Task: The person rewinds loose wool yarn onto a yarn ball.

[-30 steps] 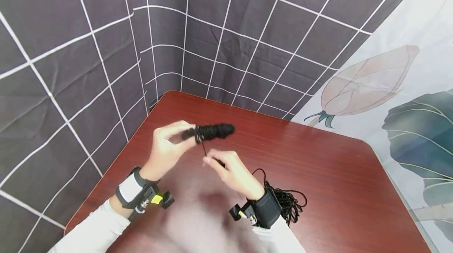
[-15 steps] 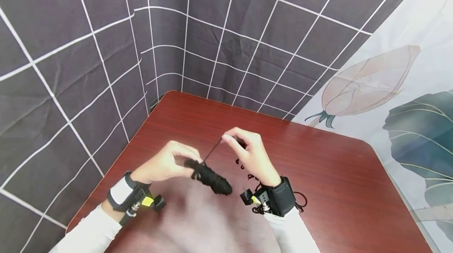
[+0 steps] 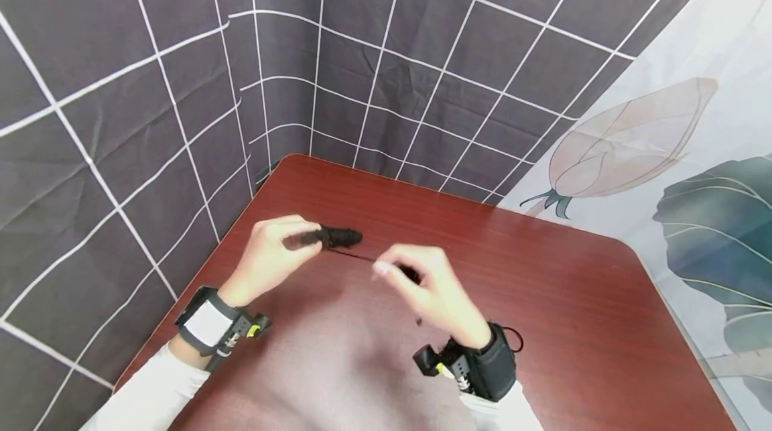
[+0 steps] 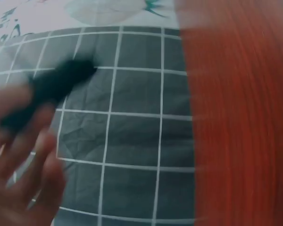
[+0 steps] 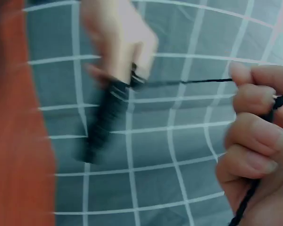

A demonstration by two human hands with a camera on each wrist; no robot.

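In the head view my left hand grips one end of a dark, tightly wound cord bundle between thumb and fingers. The bundle points right, above the table. It is blurred in the left wrist view, where the wound cord sticks out past the fingers. My right hand pinches the black cord's taut strand, which runs across to the bundle. Its other fingers curl around more of the cord, and a length hangs below them in the right wrist view.
A reddish-brown wooden table lies beneath both hands. One loop of loose cord shows beside the right wrist, which hides the rest. A grey gridded curtain stands behind and left, a white leaf-printed one right.
The bundle has swung from pointing down-right to pointing right as my left hand rose slightly. My right hand has dropped lower, and the taut strand now slopes down towards it.
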